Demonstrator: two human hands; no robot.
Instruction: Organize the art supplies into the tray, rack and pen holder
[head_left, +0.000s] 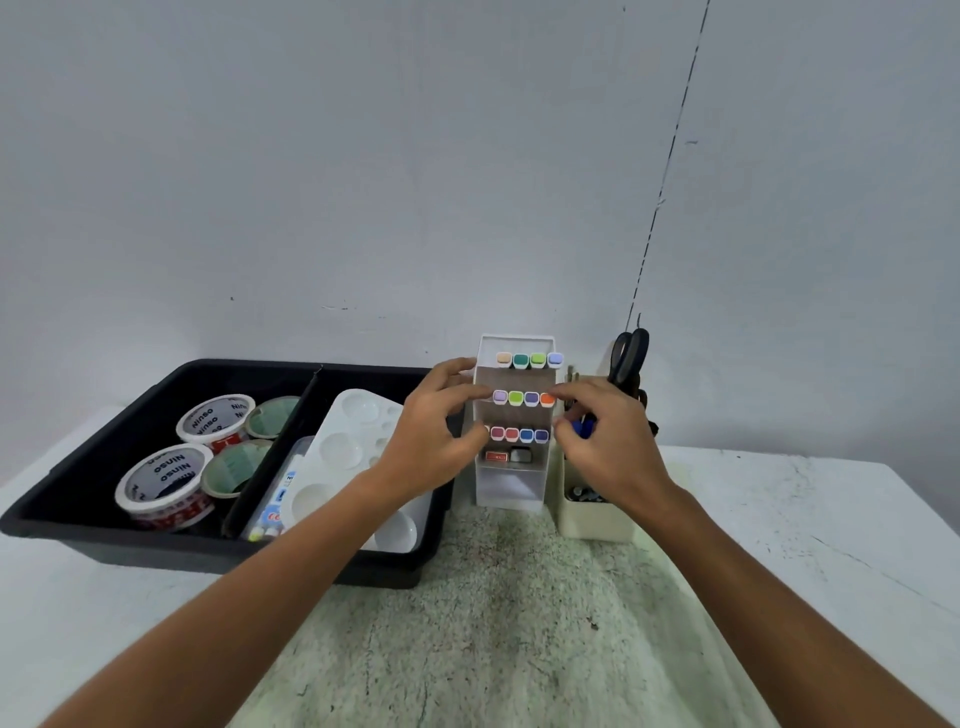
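- Left of the left hand (434, 431), the tray (156, 387) keeps tape rolls (215, 418) and a palette (353, 457) corralled.
- Left hand's curled fingers steady the rack (511, 486) at its edge.
- Right hand (605, 434) pinches near the marker row (522, 398), seemingly seating one.
- Behind it, the pen holder (592, 517) stands scissors (629, 358) upright.

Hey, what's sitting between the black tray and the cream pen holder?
The white marker rack stands between the black tray and the pen holder, as the head view shows. Both hands reach to it, left hand and right hand.
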